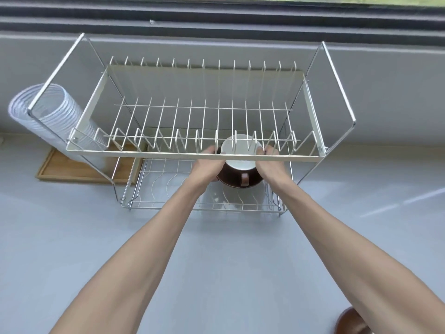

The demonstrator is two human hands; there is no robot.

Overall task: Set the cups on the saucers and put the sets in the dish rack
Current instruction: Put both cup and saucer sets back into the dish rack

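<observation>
I have both hands closed on one set: my left hand (pixel 207 165) grips the left edge of the brown saucer (pixel 237 182), my right hand (pixel 269 162) the right edge. The cup (pixel 240 153), white inside, sits upright on the saucer, mouth up, its brown handle (pixel 245 180) pointing toward me. The set is inside the dish rack (pixel 168 153), just under the upper tier's front rail, above the lower tier's wires
</observation>
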